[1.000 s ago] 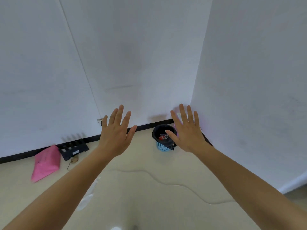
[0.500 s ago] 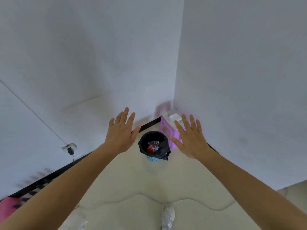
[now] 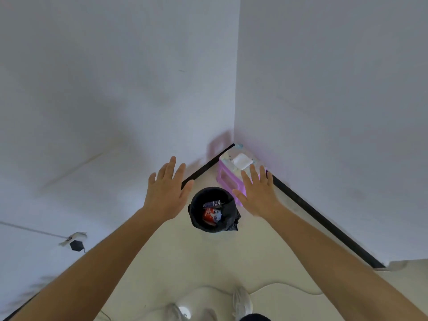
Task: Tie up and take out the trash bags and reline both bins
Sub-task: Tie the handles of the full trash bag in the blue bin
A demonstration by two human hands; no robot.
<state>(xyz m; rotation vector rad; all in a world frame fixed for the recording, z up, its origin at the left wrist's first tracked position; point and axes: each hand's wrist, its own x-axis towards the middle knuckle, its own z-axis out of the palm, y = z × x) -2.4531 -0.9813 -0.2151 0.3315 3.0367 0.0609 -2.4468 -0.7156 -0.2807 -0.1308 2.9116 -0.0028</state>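
**Both hands spread above the corner bin**

At the lower left of the frame, a black plug sits on the wall. To its right your left hand hovers flat, fingers straight and spread, holding nothing. Between your hands, at centre frame, the small bin stands on the floor near the corner. Its black trash bag is folded over the rim, with a red wrapper and other scraps inside. Your right hand, just right of the bin, is also spread wide and empty. Behind it, a purple plastic stool stands in the corner.

The bag looks thin, soft and slippery, and its load looks light, so expect it to crumple and stretch rather than keep its shape. The slack overhang on the rim's right side seems the best place to pinch. Gather the edge all round before lifting, since film this thin may tear on sharp scraps.
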